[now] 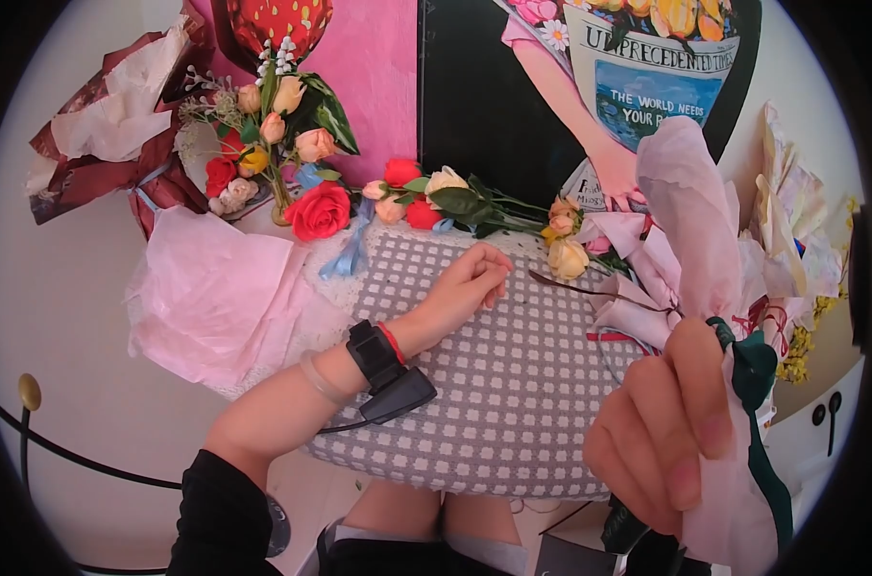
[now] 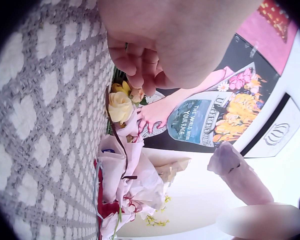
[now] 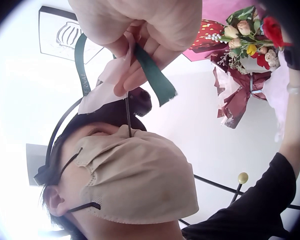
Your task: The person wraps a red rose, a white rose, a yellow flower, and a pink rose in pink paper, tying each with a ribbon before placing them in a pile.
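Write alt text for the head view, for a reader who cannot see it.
A person's right hand grips a pink paper wrap with a dark green ribbon, while the left hand rests on a grey checked mat. Loose roses and pink tissue paper lie beyond it.

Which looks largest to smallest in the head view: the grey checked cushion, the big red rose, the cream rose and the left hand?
1. grey checked cushion
2. left hand
3. big red rose
4. cream rose

The hand lies nearer the camera than the red rose, so that pair is unsure.
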`<state>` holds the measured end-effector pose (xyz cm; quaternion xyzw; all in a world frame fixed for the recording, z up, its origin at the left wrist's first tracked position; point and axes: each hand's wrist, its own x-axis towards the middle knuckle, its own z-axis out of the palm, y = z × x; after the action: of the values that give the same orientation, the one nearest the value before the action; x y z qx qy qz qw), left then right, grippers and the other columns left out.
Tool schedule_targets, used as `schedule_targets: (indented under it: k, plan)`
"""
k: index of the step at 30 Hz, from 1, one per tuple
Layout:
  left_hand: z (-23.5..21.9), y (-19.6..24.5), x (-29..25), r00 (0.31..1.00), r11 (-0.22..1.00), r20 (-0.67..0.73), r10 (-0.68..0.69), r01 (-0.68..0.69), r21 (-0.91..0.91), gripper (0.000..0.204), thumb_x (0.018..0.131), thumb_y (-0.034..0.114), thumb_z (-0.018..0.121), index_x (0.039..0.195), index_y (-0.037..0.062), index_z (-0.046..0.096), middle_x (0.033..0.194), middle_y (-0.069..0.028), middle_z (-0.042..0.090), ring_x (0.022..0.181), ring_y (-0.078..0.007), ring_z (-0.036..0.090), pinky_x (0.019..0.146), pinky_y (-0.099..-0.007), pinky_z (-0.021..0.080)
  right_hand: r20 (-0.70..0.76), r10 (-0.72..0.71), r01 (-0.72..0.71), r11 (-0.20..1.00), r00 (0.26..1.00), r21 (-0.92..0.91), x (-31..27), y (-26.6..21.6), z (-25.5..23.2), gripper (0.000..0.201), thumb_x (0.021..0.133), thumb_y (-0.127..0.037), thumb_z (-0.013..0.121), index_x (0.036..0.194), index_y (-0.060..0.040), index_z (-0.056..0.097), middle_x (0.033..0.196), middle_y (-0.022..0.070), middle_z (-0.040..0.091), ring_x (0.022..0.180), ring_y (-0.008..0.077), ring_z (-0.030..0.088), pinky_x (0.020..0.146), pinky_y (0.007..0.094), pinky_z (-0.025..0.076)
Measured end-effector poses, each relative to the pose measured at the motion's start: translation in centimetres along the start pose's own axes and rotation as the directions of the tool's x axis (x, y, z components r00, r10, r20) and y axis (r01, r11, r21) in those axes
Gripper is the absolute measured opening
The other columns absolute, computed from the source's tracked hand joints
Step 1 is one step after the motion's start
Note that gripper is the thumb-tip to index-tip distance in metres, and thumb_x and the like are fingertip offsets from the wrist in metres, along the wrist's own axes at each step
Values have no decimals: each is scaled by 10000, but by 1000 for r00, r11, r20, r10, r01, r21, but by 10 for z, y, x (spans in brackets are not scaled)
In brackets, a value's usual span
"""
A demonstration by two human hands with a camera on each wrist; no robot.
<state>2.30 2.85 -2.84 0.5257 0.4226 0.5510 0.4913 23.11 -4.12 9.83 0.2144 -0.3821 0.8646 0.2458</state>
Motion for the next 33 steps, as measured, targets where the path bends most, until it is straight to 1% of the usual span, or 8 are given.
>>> schedule_targets:
  k: [12,17,20,21,24,27,29,33]
  plan:
    - [1,1,-1,1000,1000,11,13,-13,12,133,910,160,456,997,67,494,731,26,508,629,-33,454,558,-173,369,17,44,-44,999,999,11,-1,2,-1,70,905,-68,427,876,-8,407,876,202,528,582,240,555,500,297,501]
    - [4,1,-2,1000,1000,0,-9,9,-5,133,909,159,453,995,69,497,739,28,508,625,-36,453,554,-172,365,-20,8,-9,997,1000,-81,12,-3,-14,100,929,-113,375,855,-59,414,827,100,526,550,170,531,428,236,394]
    - [-1,0,-1,1000,1000,1,-5,5,24,192,929,232,401,972,75,503,735,37,508,618,-43,451,561,-177,363,-311,-158,21,916,937,-400,19,-7,-62,158,904,-266,446,875,-111,446,802,2,516,593,88,513,466,195,346]
    - [-3,1,-2,1000,1000,-14,-20,20,-2,274,936,299,364,1004,77,509,755,32,507,650,-51,457,597,-187,367,-500,-262,-2,884,825,-467,19,-1,-75,212,907,-306,469,863,-100,492,779,7,522,696,81,526,621,234,432]
    - [-4,2,-1,998,997,-46,-42,39,-60,425,939,417,300,1080,76,510,826,17,518,718,-67,462,675,-204,366,-617,3,-311,866,787,-392,6,6,-137,248,859,-339,549,846,-93,525,740,1,556,553,71,537,360,176,328]
    - [-7,-3,2,998,988,-29,-60,55,-144,541,927,497,278,1175,66,492,1005,-21,534,881,-93,472,818,-234,350,-744,87,-481,811,663,-333,6,27,-132,272,871,-365,532,828,-96,520,676,-11,531,494,49,486,357,161,277]
    - [-2,2,-1,980,952,-23,-198,186,-241,518,926,482,309,1153,61,507,1055,-40,546,935,-112,498,854,-261,372,-535,529,-752,458,659,-474,5,33,-149,319,889,-403,496,823,-92,516,619,-30,489,434,24,406,359,158,232]
    - [1,1,-3,991,972,33,-128,132,-192,422,929,417,370,1114,62,503,1032,-47,573,903,-115,548,814,-261,429,-533,452,-694,550,715,-465,3,35,-148,345,901,-422,467,812,-92,513,572,-42,448,413,7,345,367,156,213]
